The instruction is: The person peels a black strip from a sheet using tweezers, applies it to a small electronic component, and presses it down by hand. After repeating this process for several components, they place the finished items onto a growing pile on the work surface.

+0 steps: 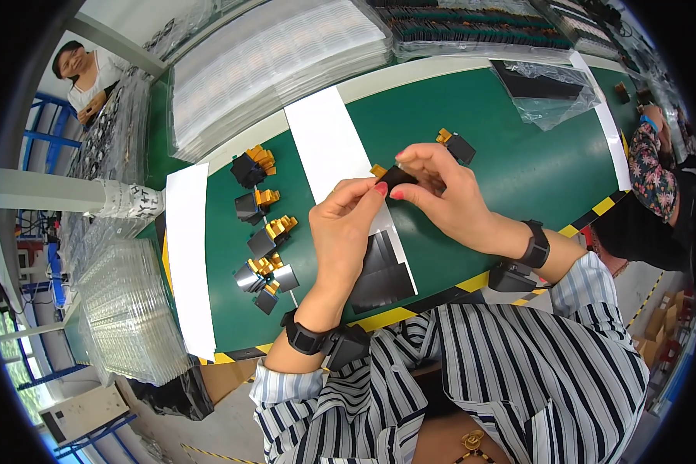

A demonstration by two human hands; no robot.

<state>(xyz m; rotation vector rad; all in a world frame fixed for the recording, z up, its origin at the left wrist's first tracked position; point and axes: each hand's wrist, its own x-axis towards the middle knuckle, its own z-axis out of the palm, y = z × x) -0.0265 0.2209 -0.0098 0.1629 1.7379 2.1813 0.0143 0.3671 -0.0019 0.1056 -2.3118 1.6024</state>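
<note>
Over the smooth green bench top (pixel 533 170), the left hand (pixel 343 224) pinched a small, flat, black rectangular piece (pixel 398 178) with an amber tab (pixel 377 171); the right hand (pixel 458 199) held thumb and forefinger apart at its far end, whether touching I couldn't tell.

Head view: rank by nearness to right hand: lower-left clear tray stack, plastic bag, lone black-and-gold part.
1. Black-and-gold part: just beyond the right hand.
2. Plastic bag: upper right.
3. Clear tray stack: lower left, past the left hand.
</note>
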